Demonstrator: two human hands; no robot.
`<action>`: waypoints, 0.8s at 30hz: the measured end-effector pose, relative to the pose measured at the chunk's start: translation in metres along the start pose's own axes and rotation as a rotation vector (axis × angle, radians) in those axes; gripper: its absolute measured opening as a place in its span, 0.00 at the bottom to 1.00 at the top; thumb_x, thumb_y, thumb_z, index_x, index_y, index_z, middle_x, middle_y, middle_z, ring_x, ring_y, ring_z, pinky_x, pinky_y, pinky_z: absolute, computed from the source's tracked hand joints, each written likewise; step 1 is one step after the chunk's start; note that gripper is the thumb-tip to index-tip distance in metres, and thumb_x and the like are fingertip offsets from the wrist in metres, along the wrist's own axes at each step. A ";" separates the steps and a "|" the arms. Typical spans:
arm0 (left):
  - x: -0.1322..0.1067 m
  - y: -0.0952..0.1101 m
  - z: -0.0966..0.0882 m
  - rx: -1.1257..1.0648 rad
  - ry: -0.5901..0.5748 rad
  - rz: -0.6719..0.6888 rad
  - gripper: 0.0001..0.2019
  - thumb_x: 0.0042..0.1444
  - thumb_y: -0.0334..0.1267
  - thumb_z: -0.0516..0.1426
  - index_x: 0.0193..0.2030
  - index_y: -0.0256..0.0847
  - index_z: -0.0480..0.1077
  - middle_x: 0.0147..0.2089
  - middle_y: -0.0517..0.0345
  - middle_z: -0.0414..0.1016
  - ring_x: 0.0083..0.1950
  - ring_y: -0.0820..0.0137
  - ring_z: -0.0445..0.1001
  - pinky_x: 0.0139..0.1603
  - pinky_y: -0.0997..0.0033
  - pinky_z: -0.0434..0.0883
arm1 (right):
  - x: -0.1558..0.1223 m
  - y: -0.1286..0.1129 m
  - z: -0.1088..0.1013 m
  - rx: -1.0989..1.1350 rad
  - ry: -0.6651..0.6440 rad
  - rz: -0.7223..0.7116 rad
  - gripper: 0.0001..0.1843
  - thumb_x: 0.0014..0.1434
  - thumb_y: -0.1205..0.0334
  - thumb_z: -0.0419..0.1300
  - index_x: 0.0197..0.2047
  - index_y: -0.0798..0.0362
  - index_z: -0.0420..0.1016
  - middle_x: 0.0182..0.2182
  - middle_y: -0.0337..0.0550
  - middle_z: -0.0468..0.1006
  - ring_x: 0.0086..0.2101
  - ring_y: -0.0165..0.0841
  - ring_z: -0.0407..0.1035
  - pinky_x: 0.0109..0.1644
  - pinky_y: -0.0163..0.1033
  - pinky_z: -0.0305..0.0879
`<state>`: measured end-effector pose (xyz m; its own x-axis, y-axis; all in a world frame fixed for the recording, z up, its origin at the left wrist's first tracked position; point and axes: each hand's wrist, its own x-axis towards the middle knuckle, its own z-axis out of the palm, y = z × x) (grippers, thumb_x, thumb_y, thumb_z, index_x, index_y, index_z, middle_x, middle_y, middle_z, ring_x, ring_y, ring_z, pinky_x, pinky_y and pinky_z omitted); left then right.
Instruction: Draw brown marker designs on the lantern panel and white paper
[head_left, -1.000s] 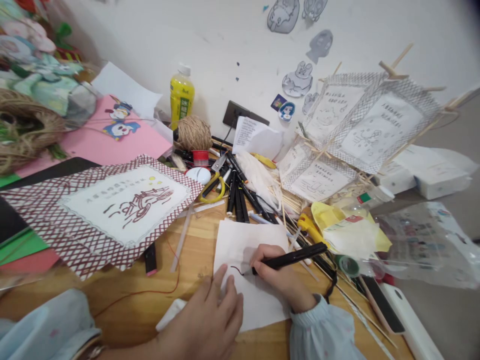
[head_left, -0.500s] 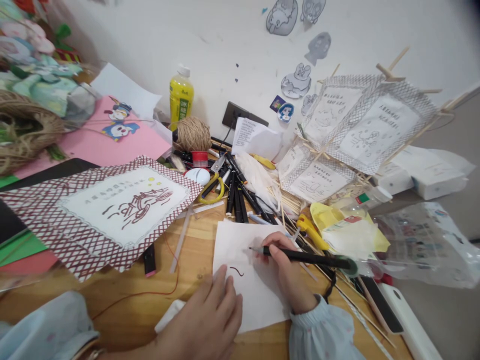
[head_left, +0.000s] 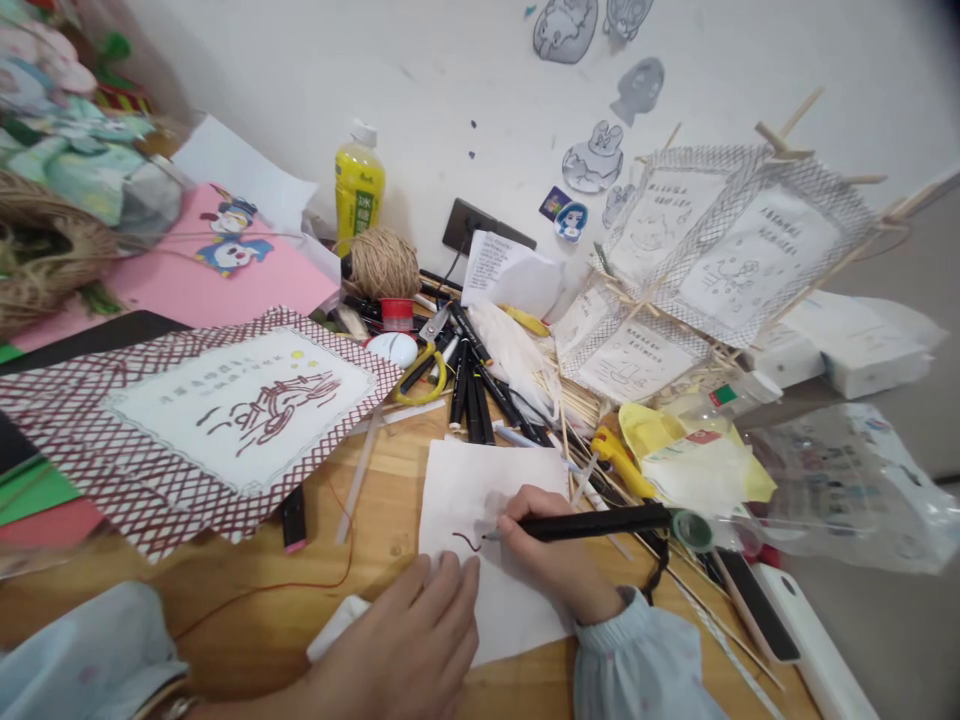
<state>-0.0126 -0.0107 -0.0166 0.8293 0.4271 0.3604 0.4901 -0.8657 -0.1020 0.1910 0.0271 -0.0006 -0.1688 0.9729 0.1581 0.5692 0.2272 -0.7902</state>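
Observation:
My right hand (head_left: pixel 551 560) is closed round a black marker pen (head_left: pixel 592 522), its tip at the end of a short dark curved line on a sheet of white paper (head_left: pixel 457 480). Flat on the paper's lower left part lies my left hand (head_left: pixel 420 640), fingers stretched out and holding nothing. Some crumpled white material (head_left: pixel 337 622) pokes out beside the left hand. To the left rests a drawn sheet (head_left: pixel 247 415) with a dark red lattice border, and a marker (head_left: pixel 295 520) sits under its edge.
Behind the paper lie several black markers (head_left: pixel 474 400), yellow-handled scissors (head_left: pixel 424 375) and a twine ball (head_left: pixel 384 262). A yellow bottle (head_left: pixel 360 185) stands by the wall. On the right are a stick-framed paper lantern (head_left: pixel 750 250), a yellow glue gun (head_left: pixel 622 462) and a phone (head_left: pixel 757 605).
My right hand has moved the pen left and down, from bare paper to the end of the drawn line. My left hand stays on the paper. The view has shifted slightly.

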 end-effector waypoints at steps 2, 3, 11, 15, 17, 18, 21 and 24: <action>-0.001 0.001 0.001 0.000 -0.001 0.003 0.16 0.60 0.47 0.53 0.45 0.41 0.76 0.55 0.48 0.73 0.52 0.56 0.65 0.53 0.53 0.55 | 0.001 0.001 0.001 -0.024 -0.014 -0.027 0.13 0.56 0.61 0.56 0.22 0.52 0.63 0.19 0.35 0.67 0.23 0.28 0.60 0.27 0.32 0.56; -0.001 0.001 0.001 0.000 0.003 0.001 0.16 0.60 0.47 0.53 0.45 0.41 0.76 0.55 0.49 0.73 0.52 0.56 0.65 0.52 0.53 0.55 | 0.001 0.001 0.001 -0.033 -0.021 -0.035 0.13 0.56 0.61 0.56 0.22 0.52 0.63 0.19 0.35 0.67 0.23 0.28 0.60 0.27 0.32 0.56; 0.002 0.000 0.001 0.010 0.027 -0.006 0.15 0.60 0.47 0.54 0.43 0.42 0.77 0.53 0.49 0.74 0.50 0.56 0.66 0.52 0.53 0.55 | 0.000 -0.001 0.001 -0.037 -0.039 -0.053 0.12 0.56 0.63 0.57 0.22 0.53 0.64 0.19 0.34 0.66 0.23 0.28 0.59 0.26 0.31 0.55; 0.003 0.002 0.003 0.008 0.022 -0.019 0.16 0.61 0.48 0.53 0.43 0.42 0.77 0.52 0.50 0.74 0.51 0.56 0.66 0.51 0.53 0.55 | 0.001 -0.003 0.001 -0.028 -0.036 -0.052 0.12 0.55 0.64 0.57 0.22 0.52 0.63 0.19 0.34 0.66 0.23 0.28 0.59 0.26 0.32 0.55; 0.002 0.002 0.003 0.013 0.001 -0.015 0.16 0.61 0.48 0.53 0.45 0.42 0.76 0.54 0.49 0.73 0.51 0.56 0.66 0.52 0.52 0.55 | 0.001 -0.003 0.001 -0.020 -0.037 -0.049 0.11 0.55 0.64 0.57 0.22 0.52 0.63 0.19 0.34 0.67 0.23 0.28 0.60 0.26 0.32 0.55; 0.001 0.003 0.002 0.015 -0.006 -0.013 0.16 0.61 0.48 0.53 0.45 0.42 0.76 0.54 0.48 0.73 0.51 0.56 0.66 0.52 0.52 0.55 | 0.001 -0.003 0.002 -0.018 -0.037 -0.047 0.11 0.55 0.64 0.57 0.22 0.52 0.63 0.19 0.34 0.67 0.23 0.28 0.60 0.26 0.32 0.55; 0.000 0.003 -0.001 0.022 0.001 -0.010 0.16 0.61 0.48 0.53 0.44 0.42 0.77 0.54 0.50 0.73 0.51 0.56 0.66 0.52 0.53 0.56 | 0.002 -0.003 0.003 -0.023 -0.032 -0.042 0.10 0.54 0.64 0.57 0.22 0.52 0.64 0.20 0.34 0.68 0.23 0.28 0.60 0.26 0.32 0.55; 0.000 0.001 -0.003 0.037 -0.011 -0.001 0.15 0.60 0.47 0.54 0.45 0.43 0.76 0.55 0.49 0.73 0.52 0.57 0.66 0.53 0.53 0.56 | 0.002 -0.002 0.002 -0.044 -0.023 -0.045 0.10 0.54 0.65 0.56 0.22 0.53 0.65 0.20 0.34 0.68 0.23 0.28 0.61 0.26 0.31 0.55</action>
<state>-0.0125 -0.0126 -0.0140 0.8317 0.4306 0.3504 0.5001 -0.8552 -0.1361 0.1874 0.0283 -0.0001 -0.2129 0.9605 0.1792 0.5953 0.2730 -0.7557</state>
